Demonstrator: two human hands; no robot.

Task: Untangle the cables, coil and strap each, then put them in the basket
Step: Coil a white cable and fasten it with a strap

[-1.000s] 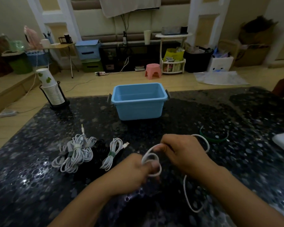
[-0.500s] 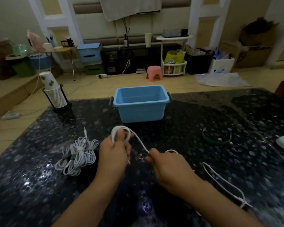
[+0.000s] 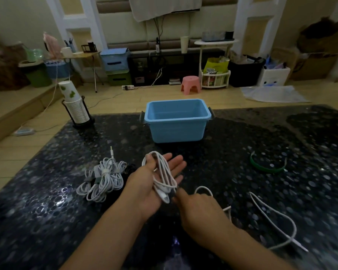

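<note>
Head view shows your left hand (image 3: pixel 156 184) palm up over the dark speckled worktop (image 3: pixel 47 221), fingers stretched out toward the blue basket (image 3: pixel 176 121). Loops of a white cable (image 3: pixel 163 174) lie across that palm, and your thumb is curled over the far end of the loops, pinning them against the hand. A plug end of the cable hangs at the near edge of your palm.

Your right hand (image 3: pixel 200 209) sits just near and right of the left, back toward the camera; its index finger reaches toward the hanging loops, but you cannot tell from this angle whether it pinches the cable or only touches it. The rest of the same cable runs out past your right hand and trails across the worktop to the right, ending in a plug near the right edge.

To the left of your left hand lies a bundle of strapped white cables (image 3: pixel 102 178), resting on the worktop. A green strap (image 3: pixel 267 168) lies curved on the worktop to the right, well apart from both hands. The basket stands at the far middle of the worktop, and a stack of paper cups (image 3: pixel 74 108) in a black holder stands at the far left corner.
</note>
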